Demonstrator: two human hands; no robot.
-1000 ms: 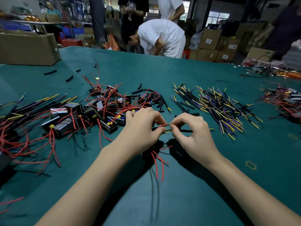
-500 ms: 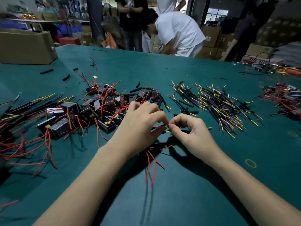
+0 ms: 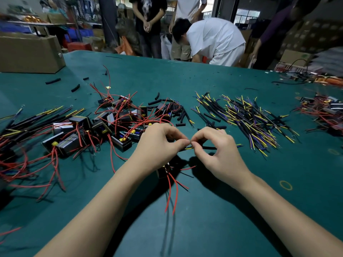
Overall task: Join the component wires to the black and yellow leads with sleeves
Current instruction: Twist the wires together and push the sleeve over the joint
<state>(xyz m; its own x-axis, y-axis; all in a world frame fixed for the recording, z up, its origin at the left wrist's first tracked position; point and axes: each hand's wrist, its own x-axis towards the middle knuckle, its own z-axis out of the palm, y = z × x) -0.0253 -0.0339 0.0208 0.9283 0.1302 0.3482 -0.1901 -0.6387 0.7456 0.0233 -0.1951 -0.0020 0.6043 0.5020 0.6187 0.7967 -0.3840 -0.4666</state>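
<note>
Left hand: our left hand (image 3: 159, 145) had thumb and forefinger pressed together on the end of a thin wire, the other fingers curled under.
Right hand: our right hand (image 3: 220, 153) pinched the black and yellow lead (image 3: 206, 147) between thumb and forefinger, its fingertips touching those of the left hand.
Lead: it ran out sideways from the pinch, passing under the right hand's fingers, with its far end showing just past the knuckles above the desk (image 3: 222, 219).
Joint: we could not tell whether the bare ends were twisted together, since the fingertips hid them.
Component: a small black component (image 3: 164, 171) hung just below the left hand, with red wires (image 3: 171, 193) trailing from it toward us and down to the desk.
Sleeves: short black sleeves (image 3: 181, 114) lay scattered just beyond the two hands.
Spare leads: a loose pile of black and yellow leads (image 3: 246, 119) lay beyond and outward of the right hand, well apart from it.
Other components: a heap of black components with red wires (image 3: 111, 123) lay beyond and outward of the left hand, near it.
Carton: a cardboard box (image 3: 31, 52) stood far beyond the left hand at the desk's edge.
People: several people (image 3: 213, 39) stood or bent over past the far edge of the desk.
</note>
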